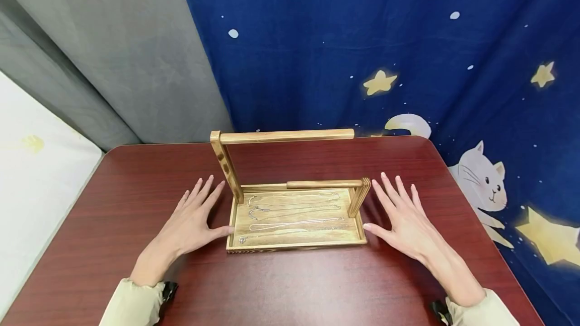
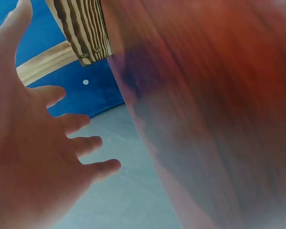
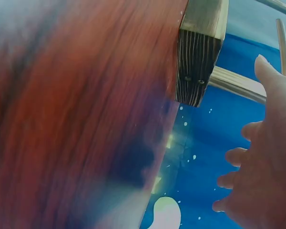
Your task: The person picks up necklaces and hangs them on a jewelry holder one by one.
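Observation:
A wooden jewelry stand point(image 1: 290, 136) with a shallow tray base point(image 1: 296, 248) sits on the table; its upper bar stands on a left post, and a lower bar meets a short post at right. Several thin chain necklaces point(image 1: 294, 224) lie stretched across the tray floor, one ending in a small round pendant point(image 1: 242, 239). My left hand point(image 1: 188, 228) is spread at the tray's left side, thumb tip over the rim; contact cannot be told. Fingers apart, my right hand point(image 1: 405, 225) lies by the right side. Both wrist views show straight fingers and the stand's striped wooden end point(image 3: 198, 67).
The stand rests on a dark red wooden table point(image 1: 299, 286) with rounded far corners. Behind it hang a grey curtain point(image 1: 136, 54) and a blue curtain point(image 1: 308, 64) with stars and a cat. A white surface point(image 1: 36, 190) borders the table on the left.

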A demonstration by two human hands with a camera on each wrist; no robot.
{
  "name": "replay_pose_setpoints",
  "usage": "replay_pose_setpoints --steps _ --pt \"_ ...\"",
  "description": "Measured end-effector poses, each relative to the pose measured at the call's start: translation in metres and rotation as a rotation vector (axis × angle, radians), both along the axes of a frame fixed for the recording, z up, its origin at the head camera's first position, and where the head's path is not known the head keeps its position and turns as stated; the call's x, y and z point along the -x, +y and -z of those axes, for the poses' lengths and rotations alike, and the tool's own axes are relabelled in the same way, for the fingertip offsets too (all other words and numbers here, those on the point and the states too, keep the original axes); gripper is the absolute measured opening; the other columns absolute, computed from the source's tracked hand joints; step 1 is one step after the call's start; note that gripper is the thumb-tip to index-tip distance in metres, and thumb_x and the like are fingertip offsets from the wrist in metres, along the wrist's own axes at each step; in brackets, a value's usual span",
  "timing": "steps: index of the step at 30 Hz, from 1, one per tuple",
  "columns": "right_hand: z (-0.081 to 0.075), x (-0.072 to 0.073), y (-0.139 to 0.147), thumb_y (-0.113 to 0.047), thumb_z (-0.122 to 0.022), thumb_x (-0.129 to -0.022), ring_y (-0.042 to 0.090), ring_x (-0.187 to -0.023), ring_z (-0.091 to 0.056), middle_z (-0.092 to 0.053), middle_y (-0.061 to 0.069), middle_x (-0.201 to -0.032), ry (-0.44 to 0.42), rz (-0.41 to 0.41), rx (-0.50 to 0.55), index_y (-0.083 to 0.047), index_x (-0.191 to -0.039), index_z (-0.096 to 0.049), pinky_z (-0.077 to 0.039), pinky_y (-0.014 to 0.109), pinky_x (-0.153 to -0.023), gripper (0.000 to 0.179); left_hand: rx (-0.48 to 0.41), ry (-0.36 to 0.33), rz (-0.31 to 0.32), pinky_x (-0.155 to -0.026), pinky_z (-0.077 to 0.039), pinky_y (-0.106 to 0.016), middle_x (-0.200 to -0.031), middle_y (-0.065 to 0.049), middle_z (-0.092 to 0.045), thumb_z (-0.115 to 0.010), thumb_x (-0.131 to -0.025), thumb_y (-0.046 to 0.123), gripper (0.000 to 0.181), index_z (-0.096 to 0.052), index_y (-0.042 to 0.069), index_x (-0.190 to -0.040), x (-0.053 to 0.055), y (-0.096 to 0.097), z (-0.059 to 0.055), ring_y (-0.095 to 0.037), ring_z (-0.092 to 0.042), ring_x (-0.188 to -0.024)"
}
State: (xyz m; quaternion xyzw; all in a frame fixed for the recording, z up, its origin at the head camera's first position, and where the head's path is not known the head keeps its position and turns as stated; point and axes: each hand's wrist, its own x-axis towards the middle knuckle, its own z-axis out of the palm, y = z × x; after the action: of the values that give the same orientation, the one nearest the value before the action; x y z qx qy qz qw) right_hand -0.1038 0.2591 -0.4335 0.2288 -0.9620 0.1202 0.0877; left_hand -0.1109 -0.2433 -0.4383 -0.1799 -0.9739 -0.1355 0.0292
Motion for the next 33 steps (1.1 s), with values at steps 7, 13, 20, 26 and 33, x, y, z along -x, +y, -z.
replay_pose_setpoints --steps 7,13,20,26,33 --pt "-0.002 -0.006 -0.002 -0.058 -0.069 -0.086 0.043 -0.148 -0.015 -0.02 0.016 -0.163 0.014 -0.041 0.036 -0.012 -0.159 -0.023 -0.008 0.06 -0.118 0.097 -0.021 -0.025 0.007 -0.114 -0.02 -0.063 -0.165 -0.013 -0.013 -0.07 -0.081 0.066 0.106 -0.018 0.02 -0.161 0.004 0.004 0.0 -0.038 -0.012 -0.15" --pt "-0.001 -0.011 -0.002 -0.055 -0.071 -0.086 0.041 -0.149 -0.014 -0.02 0.015 -0.163 0.03 -0.096 0.055 -0.011 -0.158 -0.027 -0.009 0.053 -0.12 0.096 -0.05 -0.068 0.036 -0.114 -0.02 -0.062 -0.164 -0.015 -0.014 -0.074 -0.082 0.059 0.106 -0.02 0.011 -0.16 0.007 0.007 0.001 -0.041 -0.014 -0.149" --pt "-0.002 -0.019 -0.008 -0.057 -0.073 -0.082 0.04 -0.147 -0.021 -0.027 0.014 -0.161 0.063 -0.113 0.035 -0.018 -0.158 -0.029 -0.006 0.044 -0.122 0.096 -0.117 -0.092 0.08 -0.115 -0.025 -0.055 -0.164 -0.013 -0.018 -0.076 -0.083 0.052 0.101 -0.027 0.004 -0.157 0.011 0.011 0.0 -0.041 -0.018 -0.148" --pt "-0.002 -0.024 -0.012 -0.061 -0.073 -0.08 0.037 -0.143 -0.033 -0.036 0.012 -0.157 0.084 -0.109 0.03 -0.018 -0.156 -0.036 -0.013 0.037 -0.121 0.095 -0.162 -0.144 0.08 -0.115 -0.027 -0.052 -0.165 -0.007 -0.016 -0.076 -0.084 0.051 0.103 -0.018 0.013 -0.16 0.012 0.014 0.0 -0.038 -0.019 -0.148" --pt "0.0 -0.03 -0.013 -0.061 -0.075 -0.079 0.024 -0.126 -0.05 -0.053 0.002 -0.141 0.059 -0.065 0.047 -0.02 -0.149 -0.048 -0.04 0.047 -0.102 0.085 -0.206 -0.181 0.075 -0.114 -0.03 -0.05 -0.161 -0.014 -0.026 -0.08 -0.083 0.043 0.103 -0.018 0.014 -0.16 0.016 0.016 0.002 -0.034 -0.028 -0.146"
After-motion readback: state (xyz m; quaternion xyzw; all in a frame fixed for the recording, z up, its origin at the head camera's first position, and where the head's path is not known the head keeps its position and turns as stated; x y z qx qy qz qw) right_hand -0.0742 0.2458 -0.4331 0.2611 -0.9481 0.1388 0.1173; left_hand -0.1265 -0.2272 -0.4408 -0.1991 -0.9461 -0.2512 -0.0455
